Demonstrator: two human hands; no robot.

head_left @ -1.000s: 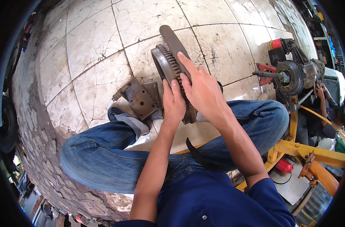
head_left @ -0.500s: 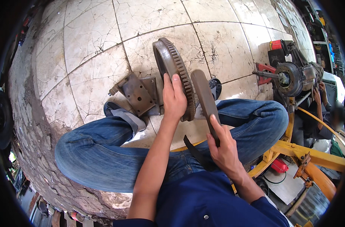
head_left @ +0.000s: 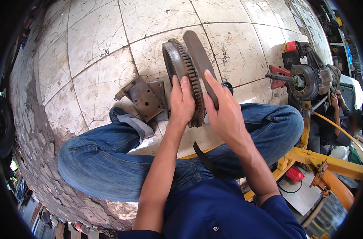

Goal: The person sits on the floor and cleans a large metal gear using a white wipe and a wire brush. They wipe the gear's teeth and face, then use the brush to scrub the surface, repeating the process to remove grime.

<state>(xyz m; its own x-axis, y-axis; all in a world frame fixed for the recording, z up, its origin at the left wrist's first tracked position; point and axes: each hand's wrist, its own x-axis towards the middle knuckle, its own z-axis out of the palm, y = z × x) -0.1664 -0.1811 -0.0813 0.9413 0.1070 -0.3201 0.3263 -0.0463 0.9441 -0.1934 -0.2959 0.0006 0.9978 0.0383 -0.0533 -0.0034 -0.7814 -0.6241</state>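
A heavy steel flywheel with a toothed ring gear stands on edge on the tiled floor between my feet. My left hand grips its near side, the thumb lying along the rim beside the teeth. In my right hand is a long flat brown bar with a rounded end, perhaps the back of a brush; no bristles show. My index finger stretches along it. The bar lies close along the toothed side; contact cannot be made out. Left of the flywheel rests a rusty metal plate with holes.
Rough stonework borders the floor at left. At right are a greasy hub assembly on a red stand, and a yellow frame. Beyond them, another person's hands work. A black strap crosses my lap.
My right hand has moved the brown bar up and left, from beside my right leg to along the flywheel's teeth. My left hand keeps its grip on the flywheel, nearly still.
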